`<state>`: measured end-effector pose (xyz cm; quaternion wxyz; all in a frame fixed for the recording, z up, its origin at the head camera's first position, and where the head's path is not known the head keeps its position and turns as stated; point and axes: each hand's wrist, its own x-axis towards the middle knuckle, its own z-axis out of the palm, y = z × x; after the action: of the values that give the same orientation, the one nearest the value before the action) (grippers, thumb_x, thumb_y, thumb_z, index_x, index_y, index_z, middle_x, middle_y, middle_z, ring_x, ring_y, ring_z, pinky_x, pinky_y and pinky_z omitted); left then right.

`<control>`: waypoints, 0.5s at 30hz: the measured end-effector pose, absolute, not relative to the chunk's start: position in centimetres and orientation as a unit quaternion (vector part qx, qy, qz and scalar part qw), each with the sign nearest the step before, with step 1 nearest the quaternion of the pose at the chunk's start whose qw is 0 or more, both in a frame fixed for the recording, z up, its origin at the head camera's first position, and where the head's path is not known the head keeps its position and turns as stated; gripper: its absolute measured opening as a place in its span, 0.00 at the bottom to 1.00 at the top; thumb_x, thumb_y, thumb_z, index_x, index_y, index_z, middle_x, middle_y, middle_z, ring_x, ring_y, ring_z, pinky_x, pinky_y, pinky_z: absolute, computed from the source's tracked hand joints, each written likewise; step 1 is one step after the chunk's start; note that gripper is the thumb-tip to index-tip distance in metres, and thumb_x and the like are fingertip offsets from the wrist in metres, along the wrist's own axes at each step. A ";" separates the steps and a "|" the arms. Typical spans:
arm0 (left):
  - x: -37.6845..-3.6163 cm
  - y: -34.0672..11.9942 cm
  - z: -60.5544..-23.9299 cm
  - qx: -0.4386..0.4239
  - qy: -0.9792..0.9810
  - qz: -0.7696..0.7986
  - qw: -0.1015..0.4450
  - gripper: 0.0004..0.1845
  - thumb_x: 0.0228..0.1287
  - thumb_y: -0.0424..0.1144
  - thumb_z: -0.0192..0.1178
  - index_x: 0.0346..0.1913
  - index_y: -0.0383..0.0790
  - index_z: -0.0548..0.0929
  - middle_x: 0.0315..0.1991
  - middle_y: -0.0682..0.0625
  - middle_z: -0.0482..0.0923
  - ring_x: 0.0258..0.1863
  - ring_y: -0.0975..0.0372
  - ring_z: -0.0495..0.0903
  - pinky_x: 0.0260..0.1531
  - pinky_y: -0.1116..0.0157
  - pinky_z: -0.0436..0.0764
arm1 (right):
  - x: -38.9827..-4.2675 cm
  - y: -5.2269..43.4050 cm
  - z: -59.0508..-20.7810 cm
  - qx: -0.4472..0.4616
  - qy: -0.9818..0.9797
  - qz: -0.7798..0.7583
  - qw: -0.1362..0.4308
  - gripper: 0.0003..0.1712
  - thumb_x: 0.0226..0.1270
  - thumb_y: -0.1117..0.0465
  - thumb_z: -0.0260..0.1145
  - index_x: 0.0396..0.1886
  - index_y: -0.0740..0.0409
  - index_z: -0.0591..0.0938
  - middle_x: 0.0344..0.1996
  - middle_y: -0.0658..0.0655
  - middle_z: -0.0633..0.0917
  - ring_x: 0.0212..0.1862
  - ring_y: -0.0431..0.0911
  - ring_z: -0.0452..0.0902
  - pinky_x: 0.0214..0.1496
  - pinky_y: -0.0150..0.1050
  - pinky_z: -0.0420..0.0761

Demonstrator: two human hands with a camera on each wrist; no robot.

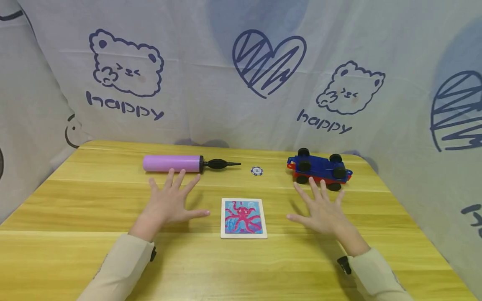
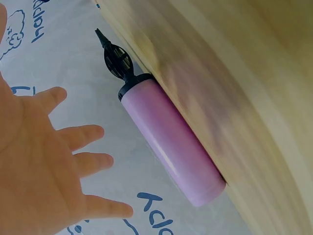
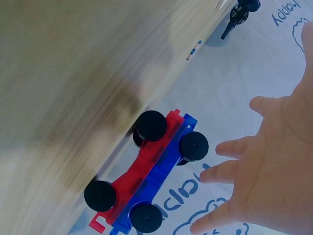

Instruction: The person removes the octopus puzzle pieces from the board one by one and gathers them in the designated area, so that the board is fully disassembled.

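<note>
My left hand point(image 1: 168, 203) hovers over the table with fingers spread, holding nothing. Just beyond its fingertips lies a pink-purple hand pump point(image 1: 173, 163) with a black nozzle; the left wrist view shows the same pump point(image 2: 171, 142) beside the spread fingers. My right hand point(image 1: 322, 210) is likewise spread and holds nothing. Nearest to it are two toy car chassis stacked together, a blue one point(image 1: 320, 166) upside down on a red one point(image 1: 321, 182), with black wheels. Between the hands lies a white-framed square puzzle point(image 1: 244, 217) with a pink octopus picture.
A blue and white poker chip point(image 1: 257, 171) lies between the pump and the chassis. Behind the wooden table point(image 1: 241, 267) hangs a pale curtain point(image 1: 199, 75) with bear and heart drawings, reaching the table's back edge.
</note>
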<state>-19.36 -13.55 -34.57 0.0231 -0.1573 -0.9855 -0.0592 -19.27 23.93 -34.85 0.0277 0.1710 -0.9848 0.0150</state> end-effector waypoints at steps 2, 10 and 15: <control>-19.4 -13.6 -34.6 -0.160 -0.985 -0.063 0.029 0.54 0.41 0.79 0.41 0.69 0.51 0.50 0.67 0.37 0.44 0.64 0.40 0.39 0.48 0.33 0.34 | -19.3 23.9 -34.8 0.171 -0.985 0.017 0.027 0.50 0.53 0.26 0.47 0.70 0.45 0.48 0.67 0.68 0.44 0.64 0.68 0.35 0.46 0.70 0.22; -19.6 -13.4 -34.7 -0.174 -0.981 -0.079 0.040 0.53 0.42 0.78 0.44 0.69 0.50 0.52 0.67 0.37 0.45 0.64 0.41 0.43 0.51 0.35 0.39 | -19.5 23.9 -34.7 0.174 -0.984 0.036 0.026 0.48 0.55 0.28 0.47 0.70 0.45 0.48 0.67 0.67 0.45 0.64 0.67 0.36 0.49 0.72 0.30; -19.8 -13.3 -34.6 -0.179 -0.979 -0.087 0.040 0.50 0.45 0.75 0.46 0.68 0.49 0.54 0.66 0.35 0.47 0.64 0.42 0.46 0.52 0.35 0.41 | -19.5 23.8 -34.4 0.194 -0.978 0.068 0.026 0.45 0.59 0.32 0.48 0.70 0.49 0.51 0.66 0.68 0.49 0.64 0.66 0.40 0.51 0.72 0.38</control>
<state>-19.82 -13.27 -34.64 0.0402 -0.1790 -0.9792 -0.0868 -19.55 23.81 -34.45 0.0264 0.1940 -0.9783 0.0684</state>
